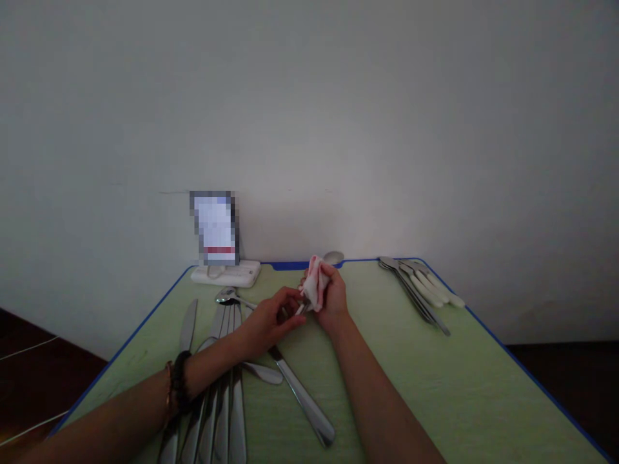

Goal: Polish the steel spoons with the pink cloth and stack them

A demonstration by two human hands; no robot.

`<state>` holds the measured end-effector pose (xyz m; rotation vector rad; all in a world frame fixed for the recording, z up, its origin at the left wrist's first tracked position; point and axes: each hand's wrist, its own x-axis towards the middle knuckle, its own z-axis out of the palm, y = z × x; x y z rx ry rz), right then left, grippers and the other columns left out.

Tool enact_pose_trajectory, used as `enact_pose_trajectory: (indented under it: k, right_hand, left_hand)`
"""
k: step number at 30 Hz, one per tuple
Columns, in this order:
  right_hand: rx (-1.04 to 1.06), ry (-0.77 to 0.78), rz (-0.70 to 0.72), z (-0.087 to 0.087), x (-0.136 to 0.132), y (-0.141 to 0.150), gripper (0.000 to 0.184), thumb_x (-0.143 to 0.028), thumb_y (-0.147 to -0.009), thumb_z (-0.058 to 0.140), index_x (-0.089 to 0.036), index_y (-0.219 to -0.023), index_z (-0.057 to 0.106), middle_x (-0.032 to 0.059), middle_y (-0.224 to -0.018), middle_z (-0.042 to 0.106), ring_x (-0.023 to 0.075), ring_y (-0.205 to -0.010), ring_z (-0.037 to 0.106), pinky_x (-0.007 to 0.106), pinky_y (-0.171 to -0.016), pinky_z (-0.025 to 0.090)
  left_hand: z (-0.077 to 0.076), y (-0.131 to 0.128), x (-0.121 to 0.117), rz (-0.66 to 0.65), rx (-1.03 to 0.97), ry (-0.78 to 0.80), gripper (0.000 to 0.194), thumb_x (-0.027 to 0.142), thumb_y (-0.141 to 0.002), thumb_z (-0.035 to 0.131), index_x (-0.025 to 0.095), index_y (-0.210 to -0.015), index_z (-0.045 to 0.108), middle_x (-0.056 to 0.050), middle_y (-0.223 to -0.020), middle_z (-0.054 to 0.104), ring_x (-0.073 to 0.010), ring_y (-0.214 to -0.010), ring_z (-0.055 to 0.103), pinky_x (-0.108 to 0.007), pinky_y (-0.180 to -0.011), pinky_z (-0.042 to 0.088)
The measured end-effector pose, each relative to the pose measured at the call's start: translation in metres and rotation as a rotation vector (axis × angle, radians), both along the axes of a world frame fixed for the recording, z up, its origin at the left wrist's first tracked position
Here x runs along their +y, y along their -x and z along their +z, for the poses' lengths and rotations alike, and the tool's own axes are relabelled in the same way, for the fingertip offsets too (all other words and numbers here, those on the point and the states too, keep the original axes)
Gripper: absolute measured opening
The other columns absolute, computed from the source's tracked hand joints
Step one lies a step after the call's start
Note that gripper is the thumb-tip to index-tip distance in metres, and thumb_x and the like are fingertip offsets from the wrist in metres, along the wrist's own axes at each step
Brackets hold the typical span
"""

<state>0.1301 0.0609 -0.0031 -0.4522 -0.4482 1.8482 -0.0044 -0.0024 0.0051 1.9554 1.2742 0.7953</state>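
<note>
A spoon (333,258) is held at a slant above the table's far edge, its bowl pointing away from me. Pink and white cloth (315,283) is wrapped around its middle, which hides that part. My right hand (333,298) is closed around the cloth and the spoon inside it. With thumb and fingers, my left hand (271,321) pinches the near end of the spoon's handle. Under my left forearm lie several table knives (222,412), side by side. Another spoon (226,295) and a long metal handle (305,403) rest near my left hand.
On the right of the green table (396,386) lies a pile of cutlery (420,283), some with cream handles. A phone (216,229) leans upright on a white stand (227,274) at the back left. The wall (338,129) rises behind the blue table edge.
</note>
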Motion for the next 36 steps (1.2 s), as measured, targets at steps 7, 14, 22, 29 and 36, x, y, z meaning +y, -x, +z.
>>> enact_pose_trajectory:
  k: [7,14,22,29,36]
  right_hand:
    - [-0.021,0.054,-0.009,0.0023,0.0,0.0022,0.017,-0.033,-0.076,0.054,-0.018,-0.069,0.055,-0.0034,-0.051,0.057,0.0102,-0.039,0.05,0.024,-0.046,0.046]
    - [-0.021,0.055,-0.042,0.0033,-0.0002,0.003,0.015,-0.032,-0.074,0.057,-0.018,-0.069,0.054,-0.0045,-0.05,0.057,0.0103,-0.041,0.052,0.023,-0.047,0.047]
    - [-0.072,0.057,-0.056,0.0015,0.0009,0.0047,0.019,-0.035,-0.072,0.057,-0.019,-0.066,0.05,-0.0053,-0.045,0.054,0.0102,-0.036,0.048,0.022,-0.041,0.044]
    - [-0.045,0.082,-0.07,0.0021,0.0017,0.0039,0.02,-0.036,-0.072,0.057,-0.02,-0.065,0.049,-0.0054,-0.044,0.053,0.0099,-0.036,0.047,0.022,-0.04,0.042]
    - [-0.02,0.003,-0.086,0.0006,0.0022,0.0048,0.024,-0.039,-0.073,0.058,-0.02,-0.062,0.049,-0.0066,-0.041,0.049,0.0094,-0.036,0.044,0.022,-0.043,0.044]
  left_hand:
    - [0.0008,-0.0007,-0.0018,-0.01,0.009,-0.013,0.025,0.031,-0.085,0.05,0.018,-0.107,0.048,0.003,-0.078,0.057,-0.0091,-0.055,0.047,-0.021,-0.053,0.039]
    - [-0.0017,0.0,-0.0002,-0.046,0.054,0.006,0.03,0.027,-0.08,0.056,0.019,-0.108,0.048,0.002,-0.082,0.059,-0.0102,-0.06,0.05,-0.021,-0.055,0.039]
    - [-0.0016,-0.0009,-0.0018,-0.05,0.074,0.012,0.028,0.026,-0.08,0.054,0.019,-0.106,0.048,0.002,-0.08,0.058,-0.0115,-0.062,0.05,-0.022,-0.056,0.038]
    - [-0.0011,-0.0012,-0.0018,-0.028,0.098,-0.015,0.026,0.028,-0.084,0.049,0.019,-0.109,0.047,0.002,-0.075,0.057,-0.012,-0.058,0.049,-0.022,-0.056,0.039]
    - [-0.0053,0.0007,0.0006,0.054,0.018,-0.067,0.03,0.031,-0.09,0.042,0.021,-0.118,0.042,-0.003,-0.092,0.065,-0.0164,-0.075,0.059,-0.026,-0.068,0.045]
